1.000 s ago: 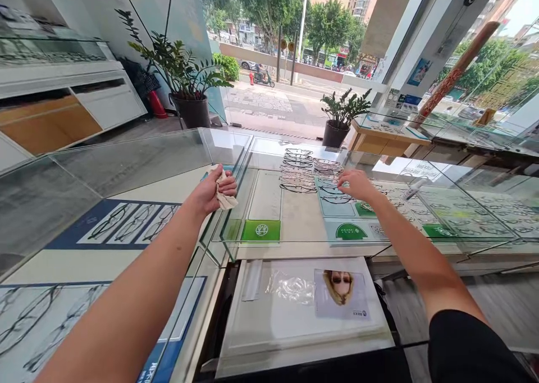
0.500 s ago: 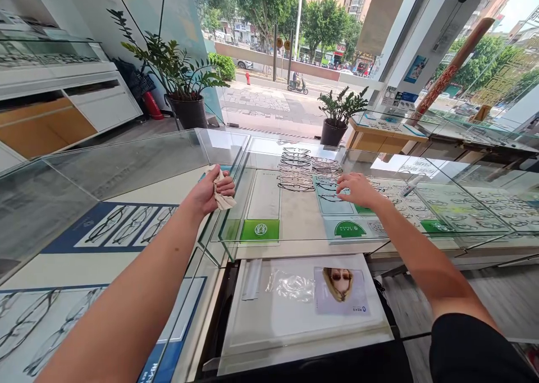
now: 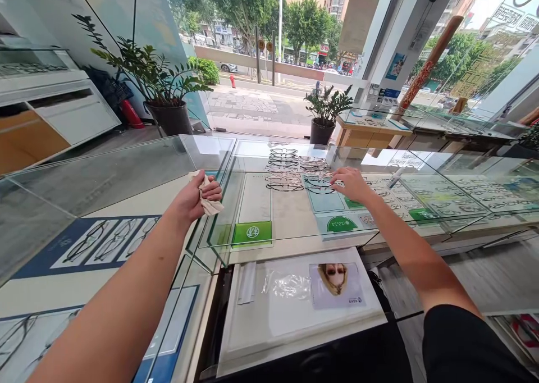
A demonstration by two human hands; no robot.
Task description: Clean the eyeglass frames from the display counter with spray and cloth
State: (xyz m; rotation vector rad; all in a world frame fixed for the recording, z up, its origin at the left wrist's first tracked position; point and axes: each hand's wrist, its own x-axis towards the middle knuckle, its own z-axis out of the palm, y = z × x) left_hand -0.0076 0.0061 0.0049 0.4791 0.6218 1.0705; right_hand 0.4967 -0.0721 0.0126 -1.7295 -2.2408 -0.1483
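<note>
Left hand (image 3: 190, 199) clutches cloth (image 3: 211, 206), fingers curled. Right hand (image 3: 352, 185) at glasses (image 3: 316, 191), handling step apparently; pinch or mere touch, can't tell. Slim rims call for light fingers.

"Specify the surface (image 3: 290, 220)."
"Pale base, enclosed by clear glass panels."
"Specify the eyeglasses (image 3: 284, 187)."
"Two adjacent columns of frames lie toward the far side; further frames spread to the right."
"Specify the cards."
"A white card (image 3: 255, 200) with a green band lies left of the columns; a light-blue card (image 3: 328, 202) lies partly beneath the right column."
</note>
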